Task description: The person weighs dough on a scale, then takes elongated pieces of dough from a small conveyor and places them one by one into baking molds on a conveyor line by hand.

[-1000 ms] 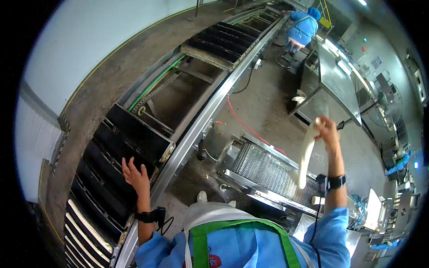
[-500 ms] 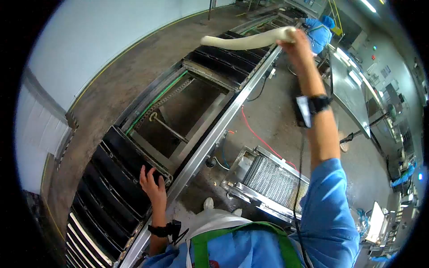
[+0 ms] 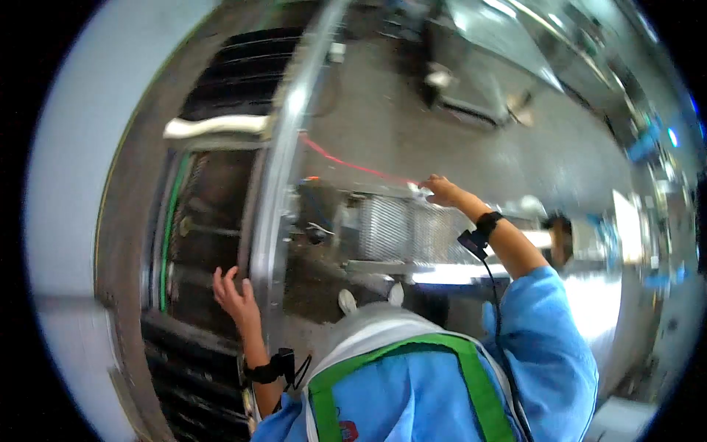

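Note:
A long white strip, which looks like dough, [image 3: 217, 126] lies across the near end of the far black slatted trays [image 3: 243, 74] on the conveyor. My left hand [image 3: 237, 295] is over the conveyor's metal side, fingers apart, holding nothing. Out to the right, my right hand [image 3: 439, 189] reaches above the far edge of a low metal mesh belt [image 3: 409, 228]. Its fingers are bent and blurred, close to a small white thing on that edge; whether they touch it is unclear.
The conveyor's shiny rail [image 3: 276, 184] runs along my left. Between tray groups is an open frame with a green strip [image 3: 171, 221]. A red hose [image 3: 353, 166] crosses the floor. Beyond stands a metal table [image 3: 508, 44]. Another white piece [image 3: 541, 239] lies at the mesh belt's right end.
The white strip has left my right hand and now lies on the far trays. My right hand has moved back toward the mesh belt. The view has turned to the right.

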`<state>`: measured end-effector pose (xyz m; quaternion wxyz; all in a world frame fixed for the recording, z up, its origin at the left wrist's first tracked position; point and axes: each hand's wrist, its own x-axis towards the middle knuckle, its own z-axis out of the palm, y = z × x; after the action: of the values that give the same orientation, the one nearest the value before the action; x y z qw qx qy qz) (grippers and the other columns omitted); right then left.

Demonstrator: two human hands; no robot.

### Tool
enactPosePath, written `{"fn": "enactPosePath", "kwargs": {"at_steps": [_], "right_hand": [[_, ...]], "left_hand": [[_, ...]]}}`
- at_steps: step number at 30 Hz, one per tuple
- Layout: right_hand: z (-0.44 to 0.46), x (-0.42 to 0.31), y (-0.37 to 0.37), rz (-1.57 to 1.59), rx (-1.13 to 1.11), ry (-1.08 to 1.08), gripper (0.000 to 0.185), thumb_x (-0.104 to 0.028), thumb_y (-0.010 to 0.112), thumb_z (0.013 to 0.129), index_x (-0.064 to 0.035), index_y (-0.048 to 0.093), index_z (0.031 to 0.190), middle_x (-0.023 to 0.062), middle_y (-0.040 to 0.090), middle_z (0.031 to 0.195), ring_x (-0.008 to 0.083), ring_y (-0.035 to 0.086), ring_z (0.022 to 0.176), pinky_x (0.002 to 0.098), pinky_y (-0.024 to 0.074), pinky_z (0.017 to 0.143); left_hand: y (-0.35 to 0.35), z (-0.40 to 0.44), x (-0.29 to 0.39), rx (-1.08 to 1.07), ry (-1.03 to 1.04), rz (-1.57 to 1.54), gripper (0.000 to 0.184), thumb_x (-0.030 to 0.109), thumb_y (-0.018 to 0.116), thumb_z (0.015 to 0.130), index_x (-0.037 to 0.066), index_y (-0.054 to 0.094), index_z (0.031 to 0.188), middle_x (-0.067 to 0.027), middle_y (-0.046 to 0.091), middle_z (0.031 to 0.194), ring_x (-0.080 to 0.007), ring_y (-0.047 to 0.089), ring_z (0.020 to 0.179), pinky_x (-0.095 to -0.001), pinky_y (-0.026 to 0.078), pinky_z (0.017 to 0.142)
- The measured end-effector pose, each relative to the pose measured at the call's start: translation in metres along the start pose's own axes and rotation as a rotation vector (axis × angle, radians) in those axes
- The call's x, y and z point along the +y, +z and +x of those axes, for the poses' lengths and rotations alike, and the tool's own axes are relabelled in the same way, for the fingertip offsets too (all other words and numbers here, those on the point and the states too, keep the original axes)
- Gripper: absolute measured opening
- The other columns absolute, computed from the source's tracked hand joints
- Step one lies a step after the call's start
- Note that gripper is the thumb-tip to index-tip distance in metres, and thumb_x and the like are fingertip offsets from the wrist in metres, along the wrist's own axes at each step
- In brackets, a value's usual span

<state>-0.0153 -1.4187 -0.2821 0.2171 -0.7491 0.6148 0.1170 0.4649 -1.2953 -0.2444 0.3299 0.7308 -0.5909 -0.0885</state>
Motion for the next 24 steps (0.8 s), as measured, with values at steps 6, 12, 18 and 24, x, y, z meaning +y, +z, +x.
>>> {"fn": "enactPosePath", "kwargs": {"at_steps": [6, 12, 18, 24], "right_hand": [[-0.156, 0.061, 0.064, -0.138, 0.173, 0.617, 0.048, -0.021, 0.056, 0.067, -0.0152, 0.043, 0.112, 0.0119, 0.038, 0.115, 0.0297, 0.032, 0.11, 0.0485, 0.0359, 0.079], [-0.215, 0.075, 0.069, 0.127, 0.125, 0.388, 0.058, -0.02, 0.06, 0.064, -0.018, 0.039, 0.118, 0.0098, 0.037, 0.118, 0.0292, 0.032, 0.11, 0.0531, 0.0294, 0.087], [-0.17, -0.006, 0.043, -0.188, 0.079, 0.103, 0.054, -0.019, 0.065, 0.062, -0.0146, 0.042, 0.11, 0.0073, 0.042, 0.113, 0.026, 0.035, 0.109, 0.0419, 0.0341, 0.087], [-0.127, 0.016, -0.025, 0.243, 0.482, 0.067, 0.04, -0.007, 0.066, 0.056, -0.0052, 0.048, 0.092, 0.014, 0.055, 0.08, 0.0321, 0.054, 0.071, 0.0371, 0.0437, 0.06]], "left_hand": [[0.041, 0.029, 0.025, -0.161, 0.304, 0.027, 0.028, 0.013, 0.049, 0.075, 0.008, 0.048, 0.102, -0.014, 0.035, 0.12, -0.03, 0.03, 0.112, -0.0411, 0.019, 0.093], [0.04, 0.02, 0.112, -0.279, 0.336, 0.021, 0.025, 0.014, 0.047, 0.078, 0.01, 0.048, 0.102, -0.0127, 0.032, 0.122, -0.0302, 0.026, 0.115, -0.0419, 0.019, 0.093], [0.036, -0.006, 0.119, -0.29, 0.245, -0.063, 0.025, 0.015, 0.052, 0.075, 0.01, 0.05, 0.098, -0.0144, 0.034, 0.12, -0.0338, 0.027, 0.112, -0.0454, 0.027, 0.087], [0.038, -0.014, 0.059, -0.112, 0.154, 0.023, 0.027, 0.016, 0.054, 0.073, 0.012, 0.05, 0.099, -0.0116, 0.035, 0.119, -0.0318, 0.027, 0.113, -0.0457, 0.027, 0.087]]}}
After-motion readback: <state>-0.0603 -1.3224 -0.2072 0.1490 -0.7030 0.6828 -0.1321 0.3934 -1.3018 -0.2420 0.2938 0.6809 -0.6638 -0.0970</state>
